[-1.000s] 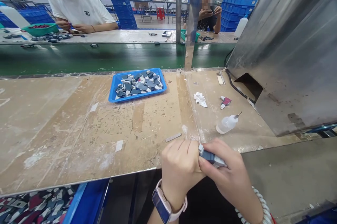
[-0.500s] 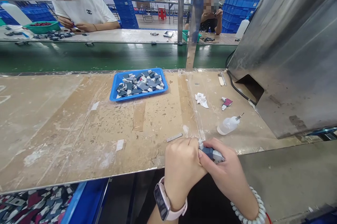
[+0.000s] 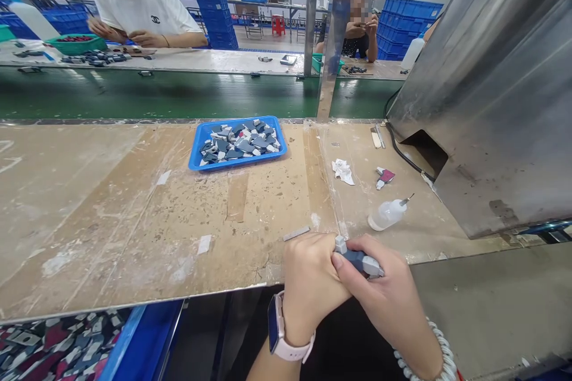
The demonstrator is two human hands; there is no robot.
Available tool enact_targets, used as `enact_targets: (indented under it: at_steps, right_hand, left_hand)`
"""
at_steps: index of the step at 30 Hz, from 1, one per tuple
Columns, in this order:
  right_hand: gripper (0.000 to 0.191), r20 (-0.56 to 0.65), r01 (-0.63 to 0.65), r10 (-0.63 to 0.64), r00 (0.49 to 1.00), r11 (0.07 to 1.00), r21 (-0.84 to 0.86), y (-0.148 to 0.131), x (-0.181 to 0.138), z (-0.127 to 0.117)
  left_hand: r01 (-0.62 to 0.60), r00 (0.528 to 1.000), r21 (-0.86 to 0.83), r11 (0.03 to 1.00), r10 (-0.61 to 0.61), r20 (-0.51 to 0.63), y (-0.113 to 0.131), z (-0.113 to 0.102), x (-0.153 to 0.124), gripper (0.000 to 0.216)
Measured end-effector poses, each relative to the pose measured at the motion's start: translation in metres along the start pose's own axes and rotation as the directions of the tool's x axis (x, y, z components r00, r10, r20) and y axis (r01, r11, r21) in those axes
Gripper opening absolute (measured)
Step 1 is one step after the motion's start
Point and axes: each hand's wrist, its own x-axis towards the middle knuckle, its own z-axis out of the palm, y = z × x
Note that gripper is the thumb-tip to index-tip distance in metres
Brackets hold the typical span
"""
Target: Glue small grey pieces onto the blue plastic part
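At the near edge of the workbench (image 3: 134, 220), the left hand (image 3: 310, 282) and right hand (image 3: 384, 300) press together, both clasped around a small blue-and-grey plastic part (image 3: 360, 260) held between them just over the bench edge. Just beyond lie a grey strip (image 3: 295, 233) and a squeeze bottle (image 3: 388, 213) on its side. Farther off sits a blue tray (image 3: 196, 154) heaped with similar parts, before the green conveyor belt (image 3: 156, 95).
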Motion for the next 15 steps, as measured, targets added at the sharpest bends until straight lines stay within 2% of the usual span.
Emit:
enact_targets:
  at_steps: [4,8,15]
  right_hand:
    - [0.018,-0.022,0.084,-0.087,0.996,0.992,-0.098,-0.009,-0.001,-0.007]
    - [0.016,-0.047,0.121,-0.127,0.991,0.985,-0.126,-0.012,-0.003,-0.01]
    - [0.014,-0.052,0.236,-0.246,0.968,0.959,-0.155,-0.013,0.001,-0.011]
  left_hand:
    - [0.031,0.999,-0.083,0.996,-0.033,-0.017,0.005,0.003,-0.001,0.027]
    - [0.037,0.999,-0.129,0.991,-0.04,-0.025,0.007,0.005,-0.003,0.028]
    - [-0.039,0.994,-0.153,0.987,0.022,-0.109,0.007,0.007,-0.003,0.03]
